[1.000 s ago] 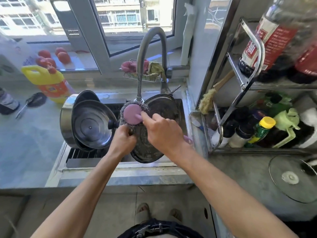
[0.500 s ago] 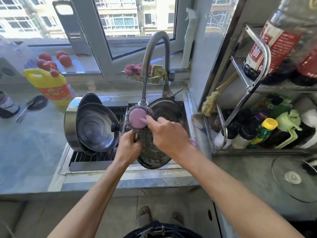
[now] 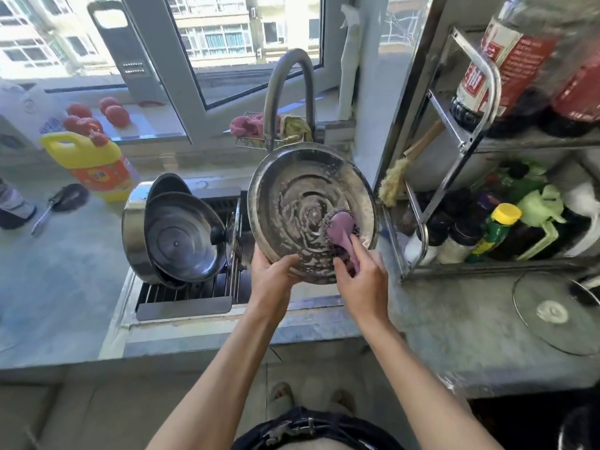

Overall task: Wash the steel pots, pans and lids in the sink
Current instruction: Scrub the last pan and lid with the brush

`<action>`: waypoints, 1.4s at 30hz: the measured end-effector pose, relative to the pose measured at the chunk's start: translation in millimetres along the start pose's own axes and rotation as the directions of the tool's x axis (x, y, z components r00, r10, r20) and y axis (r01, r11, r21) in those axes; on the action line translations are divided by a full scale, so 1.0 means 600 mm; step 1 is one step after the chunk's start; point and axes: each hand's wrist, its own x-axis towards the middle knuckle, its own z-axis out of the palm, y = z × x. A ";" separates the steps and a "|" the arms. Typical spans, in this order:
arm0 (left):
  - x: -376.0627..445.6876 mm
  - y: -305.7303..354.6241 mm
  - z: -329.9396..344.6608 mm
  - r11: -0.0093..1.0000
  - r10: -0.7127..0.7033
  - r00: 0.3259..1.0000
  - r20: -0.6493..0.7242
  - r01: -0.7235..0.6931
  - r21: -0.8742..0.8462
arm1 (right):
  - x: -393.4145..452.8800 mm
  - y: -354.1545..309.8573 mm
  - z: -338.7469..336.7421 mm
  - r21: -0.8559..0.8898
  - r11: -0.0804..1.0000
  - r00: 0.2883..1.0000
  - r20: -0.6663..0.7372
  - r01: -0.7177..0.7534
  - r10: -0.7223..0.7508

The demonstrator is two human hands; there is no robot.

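Note:
A round steel lid (image 3: 292,203), streaked with soap foam, is tilted up over the sink (image 3: 181,306) so that its inside faces me. My left hand (image 3: 271,271) grips its lower rim. My right hand (image 3: 363,280) holds the pink handle of a steel-wool scrubber (image 3: 341,227), whose head presses on the lid's lower right part. To the left, a steel pot (image 3: 133,235) lies on its side on the sink rack with a steel lid (image 3: 183,237) leaning in its mouth.
The grey faucet (image 3: 289,82) arches behind the lid. A yellow detergent jug (image 3: 94,167) stands on the left counter. A metal shelf rack (image 3: 467,147) with bottles is close on the right, and a glass lid (image 3: 558,311) lies on the right counter.
The soapy lid has been raised and turned to face me. The scrubber has moved from the lid's upper left edge to its lower right part.

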 end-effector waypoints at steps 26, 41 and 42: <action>-0.030 0.037 -0.053 0.984 -0.092 0.996 -0.010 0.092 0.156 | -0.008 0.035 -0.073 0.006 0.999 0.996 -0.079 -0.041 0.041; -0.053 -0.006 0.039 0.997 -0.038 0.984 -0.174 0.025 -0.076 | -0.077 -0.023 -0.078 -0.150 0.972 0.969 0.200 0.178 -0.147; -0.056 -0.004 0.044 0.995 -0.038 0.986 -0.164 0.022 -0.102 | -0.055 -0.004 -0.088 -0.188 0.975 0.985 0.147 0.119 -0.092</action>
